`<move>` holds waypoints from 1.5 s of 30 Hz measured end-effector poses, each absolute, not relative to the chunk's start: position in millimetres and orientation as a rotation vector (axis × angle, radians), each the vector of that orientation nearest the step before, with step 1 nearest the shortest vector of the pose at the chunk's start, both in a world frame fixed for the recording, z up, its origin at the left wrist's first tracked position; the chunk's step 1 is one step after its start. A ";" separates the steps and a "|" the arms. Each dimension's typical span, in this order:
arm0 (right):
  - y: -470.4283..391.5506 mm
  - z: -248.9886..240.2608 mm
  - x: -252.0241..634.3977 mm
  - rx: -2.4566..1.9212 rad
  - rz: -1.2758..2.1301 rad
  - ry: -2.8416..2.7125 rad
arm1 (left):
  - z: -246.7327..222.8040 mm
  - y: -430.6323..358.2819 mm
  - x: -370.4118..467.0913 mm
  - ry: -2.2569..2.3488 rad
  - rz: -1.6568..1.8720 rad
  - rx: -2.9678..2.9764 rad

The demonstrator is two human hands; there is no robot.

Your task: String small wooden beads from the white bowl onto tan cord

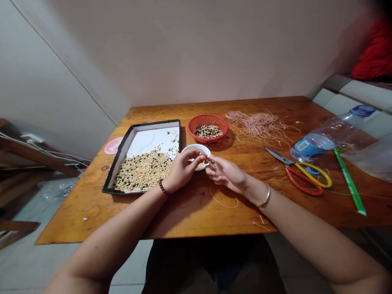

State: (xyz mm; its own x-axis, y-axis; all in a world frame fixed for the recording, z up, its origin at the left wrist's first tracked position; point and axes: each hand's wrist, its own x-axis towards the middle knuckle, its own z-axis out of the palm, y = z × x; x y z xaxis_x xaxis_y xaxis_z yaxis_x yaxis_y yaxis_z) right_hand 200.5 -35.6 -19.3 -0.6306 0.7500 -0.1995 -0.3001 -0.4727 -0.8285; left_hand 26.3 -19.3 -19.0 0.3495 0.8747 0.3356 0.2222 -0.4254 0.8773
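Over the white bowl (196,148), my left hand (183,168) pinches a small pale bead between thumb and forefinger. My right hand (228,174) is closed close beside it, its fingers around a short string of beads (211,164). A thin cord (225,205) loops on the table below the right hand. More pale beads lie in the bowl, partly hidden by my hands. At my left, a black-edged box lid (131,131) holds a spread of cream, black and a few coloured beads (143,171).
Behind the bowl stands a red plastic basket (208,118) of mixed beads. A tangle of pink cord (257,124) lies at the back. To the right are scissors (301,173), a lying plastic bottle (330,130) and a green strip (349,181). The wooden table (183,222) ends near my body.
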 end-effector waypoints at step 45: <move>-28.4 -15.1 206.9 -1.138 1.474 -1.202 | -20.9 -19.7 27.0 1.087 1.052 1.950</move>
State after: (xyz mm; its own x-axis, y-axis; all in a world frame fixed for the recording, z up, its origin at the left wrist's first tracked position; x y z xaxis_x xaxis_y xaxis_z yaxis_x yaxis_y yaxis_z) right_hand 206.9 -28.4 -15.1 -0.1797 0.9772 -0.1134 -0.0852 -0.1303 -0.9878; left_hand 27.0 -19.7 -20.9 0.3311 0.8858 0.3253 0.3539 -0.4362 0.8273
